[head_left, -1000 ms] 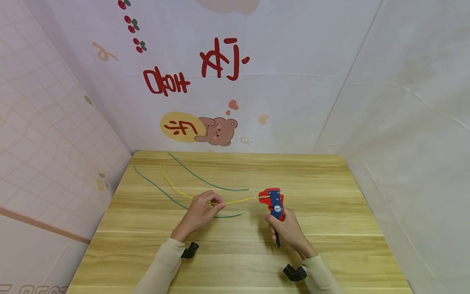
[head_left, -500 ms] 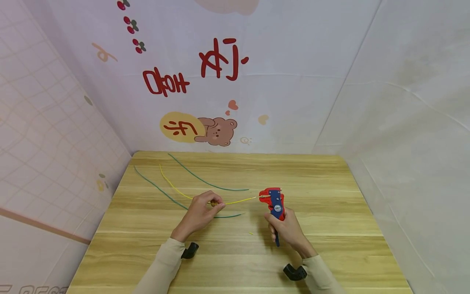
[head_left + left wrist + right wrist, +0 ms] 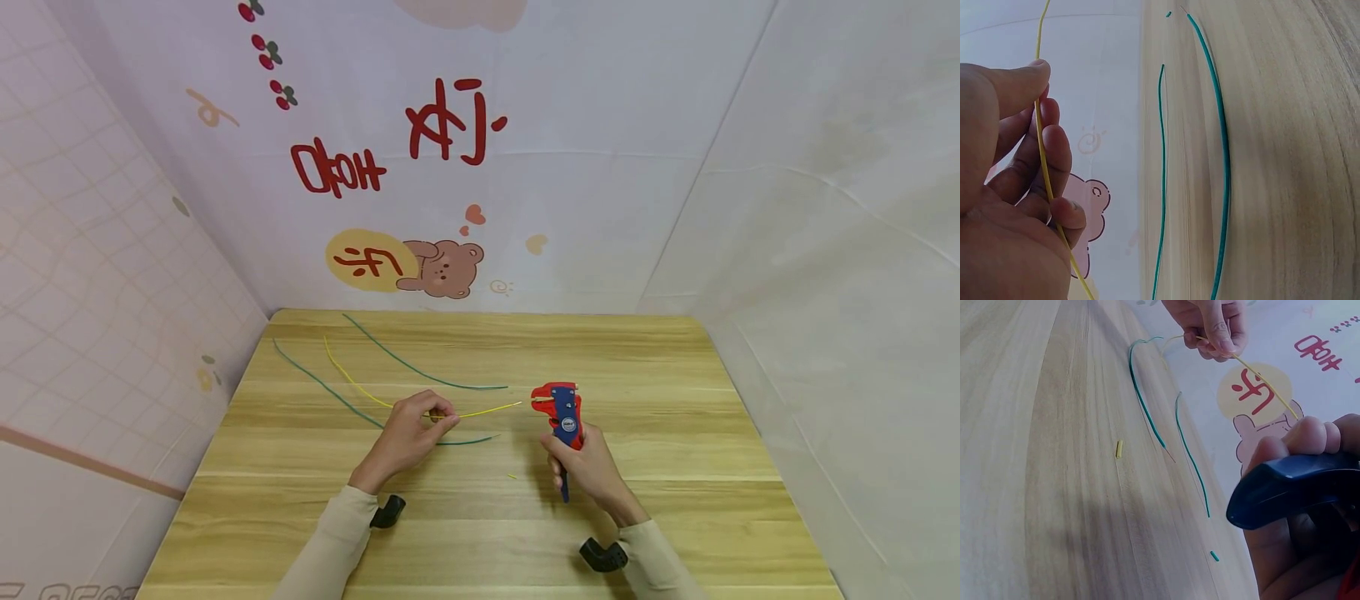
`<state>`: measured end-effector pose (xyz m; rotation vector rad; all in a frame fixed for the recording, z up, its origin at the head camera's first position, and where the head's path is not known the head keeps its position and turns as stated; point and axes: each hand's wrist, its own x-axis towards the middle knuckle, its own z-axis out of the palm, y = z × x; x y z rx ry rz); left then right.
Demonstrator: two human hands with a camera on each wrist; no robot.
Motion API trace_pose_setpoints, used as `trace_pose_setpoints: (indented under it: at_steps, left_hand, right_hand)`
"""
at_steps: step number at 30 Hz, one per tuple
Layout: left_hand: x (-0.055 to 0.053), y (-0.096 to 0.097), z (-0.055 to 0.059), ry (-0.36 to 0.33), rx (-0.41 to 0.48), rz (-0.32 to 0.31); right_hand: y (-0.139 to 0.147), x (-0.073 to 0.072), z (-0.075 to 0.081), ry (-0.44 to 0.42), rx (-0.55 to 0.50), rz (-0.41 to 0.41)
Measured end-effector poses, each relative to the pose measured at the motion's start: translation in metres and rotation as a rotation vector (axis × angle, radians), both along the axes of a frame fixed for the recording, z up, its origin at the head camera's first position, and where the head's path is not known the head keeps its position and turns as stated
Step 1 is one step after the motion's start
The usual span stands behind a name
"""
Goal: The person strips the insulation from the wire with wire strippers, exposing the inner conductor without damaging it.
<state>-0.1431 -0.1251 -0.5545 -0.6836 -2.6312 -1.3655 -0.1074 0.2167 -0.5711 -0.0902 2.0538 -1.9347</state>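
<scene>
My left hand (image 3: 411,432) pinches a yellow wire (image 3: 486,411) between thumb and fingers, with the wire running along the palm in the left wrist view. Its right end shows a short bare metal tip. In my right hand (image 3: 588,468) I grip a red and blue wire stripper (image 3: 564,408), held upright with its jaws apart and facing left. The wire's tip sits a little left of the jaws, with a small gap between. From the right wrist, the stripper's dark blue handle (image 3: 1285,494) shows under my fingers; its head is out of that view.
Two green wires lie on the wooden table (image 3: 645,358): one toward the back (image 3: 420,368), and a nearer green wire (image 3: 318,382) with a bare end, partly behind my left hand. A yellow insulation scrap (image 3: 1119,449) and a green scrap (image 3: 1214,556) lie loose. Walls enclose the back and sides.
The stripper has shifted slightly right and the yellow wire's tip slightly left, so the gap between them is a little wider. Both hands keep their hold.
</scene>
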Motion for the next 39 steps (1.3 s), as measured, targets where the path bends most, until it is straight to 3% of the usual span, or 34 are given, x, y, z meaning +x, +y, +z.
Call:
trace_pose_setpoints:
  at_steps: [12,39]
  left_hand:
    - [-0.001,-0.002,-0.005,0.002,0.006,0.000]
    - [-0.002,-0.005,-0.014,-0.095,0.009,0.034]
  right_hand:
    - [0.000,0.000,0.000,0.026,-0.030,0.019]
    - [0.002,-0.001,-0.002,0.046,-0.051,0.004]
